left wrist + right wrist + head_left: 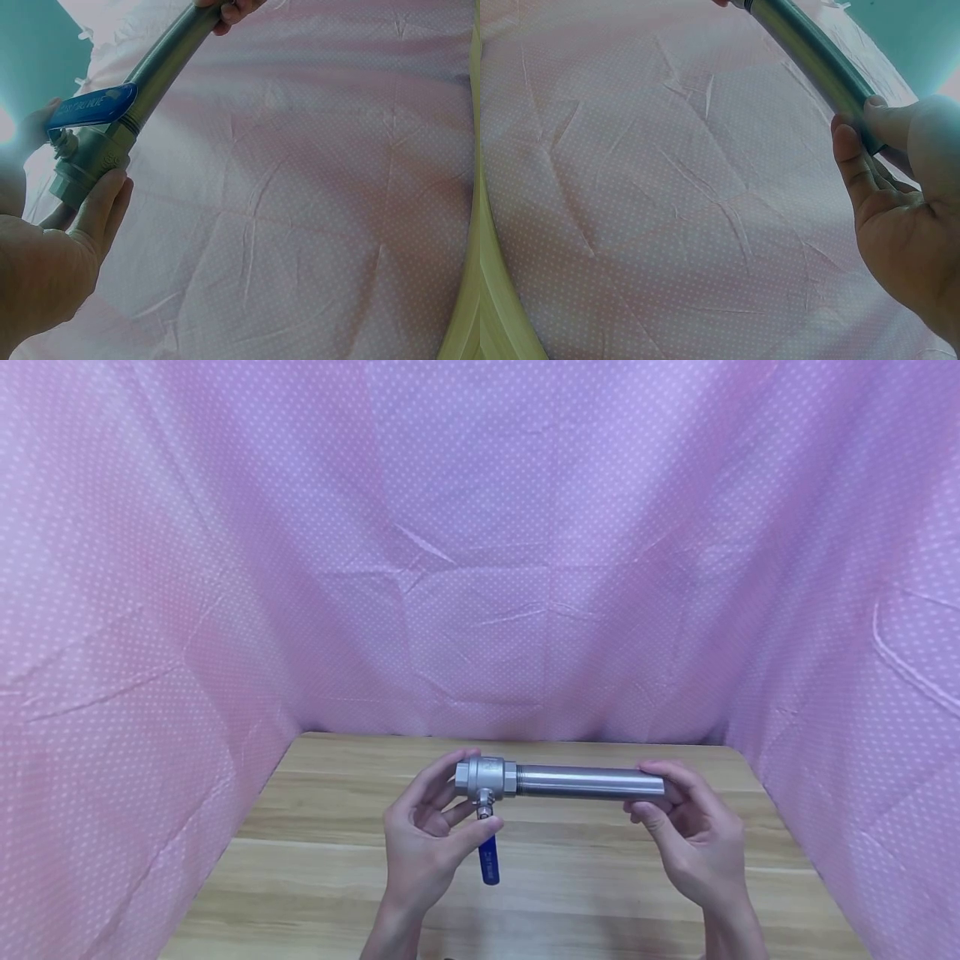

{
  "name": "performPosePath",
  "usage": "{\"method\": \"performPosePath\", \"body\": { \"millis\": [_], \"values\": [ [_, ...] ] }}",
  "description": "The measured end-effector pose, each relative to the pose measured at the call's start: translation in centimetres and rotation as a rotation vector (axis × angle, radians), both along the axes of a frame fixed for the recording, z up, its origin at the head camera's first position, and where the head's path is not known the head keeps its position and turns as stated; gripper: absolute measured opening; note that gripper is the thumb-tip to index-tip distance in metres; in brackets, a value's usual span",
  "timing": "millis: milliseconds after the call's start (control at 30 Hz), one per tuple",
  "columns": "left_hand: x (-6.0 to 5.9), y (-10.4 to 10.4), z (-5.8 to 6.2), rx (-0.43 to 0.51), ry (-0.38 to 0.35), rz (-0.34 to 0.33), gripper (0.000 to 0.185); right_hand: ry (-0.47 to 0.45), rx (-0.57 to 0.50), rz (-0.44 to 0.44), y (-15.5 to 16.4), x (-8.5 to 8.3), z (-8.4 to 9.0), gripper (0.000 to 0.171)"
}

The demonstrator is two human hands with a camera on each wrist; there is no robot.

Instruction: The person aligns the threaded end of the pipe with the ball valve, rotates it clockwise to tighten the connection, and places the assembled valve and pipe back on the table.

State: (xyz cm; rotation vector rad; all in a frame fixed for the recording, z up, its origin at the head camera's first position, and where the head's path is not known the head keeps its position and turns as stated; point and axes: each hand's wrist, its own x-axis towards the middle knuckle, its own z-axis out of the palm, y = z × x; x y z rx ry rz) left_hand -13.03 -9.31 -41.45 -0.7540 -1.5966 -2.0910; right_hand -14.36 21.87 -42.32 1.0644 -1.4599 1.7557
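Nearest you, your left hand [427,839] has its fingers curled around the grey cast-metal ball valve body [486,777], with the thumb pressed by the stem just above the blue flat lever handle [488,860], which hangs down toward you. Your right hand [693,839] pinches the far end of the smooth polished steel pipe [592,781] between thumb and fingertips, and the other end of the pipe is screwed into the valve. You hold the whole assembly level, above the pale wooden tabletop [315,860] and not touching it.

Expect it to feel heavy and wholly rigid, with most of the weight at the valve end. The pipe's polished wall looks slippery, so a fingertip pinch there may slip or let it turn. The hexagonal flats of the valve give the surer hold. Beyond the table hangs the pink dotted cloth backdrop [480,568].
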Motion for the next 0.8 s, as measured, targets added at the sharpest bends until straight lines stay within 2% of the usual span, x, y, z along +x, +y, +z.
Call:
{"method": "performPosePath", "body": {
  "millis": [267,467,633,800],
  "values": [
    [0.03,0.03,0.02,-0.006,-0.002,-0.005,0.077,-0.033,0.013,-0.048,0.21,0.13,-0.25,0.044],
    [0.05,0.07,0.03,-0.006,0.0,0.0,0.076,-0.03,0.01,-0.045,0.21,0.06,-0.18,0.043],
    [0.0,0.15,0.0,-0.001,0.004,0.002,0.077,-0.006,-0.004,0.001,0.0,-0.1,0.14,0.046],
    [-0.03,0.19,-0.06,0.001,0.005,0.005,0.078,0.03,-0.03,0.083,-0.12,-0.23,0.38,0.048]
  ]
}}
